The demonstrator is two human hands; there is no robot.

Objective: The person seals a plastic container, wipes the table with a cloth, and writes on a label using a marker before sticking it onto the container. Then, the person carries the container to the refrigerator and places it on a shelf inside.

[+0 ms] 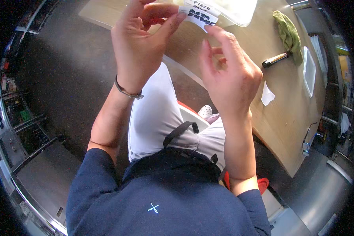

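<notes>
At the top of the view a small white label (199,20) with black handwriting is held up before me. My left hand (143,38) pinches its left end between thumb and fingers. The index fingertip of my right hand (228,65) touches the label's lower right corner, while the right thumb stands apart from it. Just behind is another white label (205,6), also handwritten, by the near side of a clear plastic container (244,19). The top edge of the picture cuts off the container and part of my left hand.
On the wooden table (283,124) to my right lie a black marker (275,59), a green cloth (287,35), a torn white paper scrap (267,94), a clear plastic lid (309,72) and eyeglasses (306,146). Metal shelving (26,122) stands at the left.
</notes>
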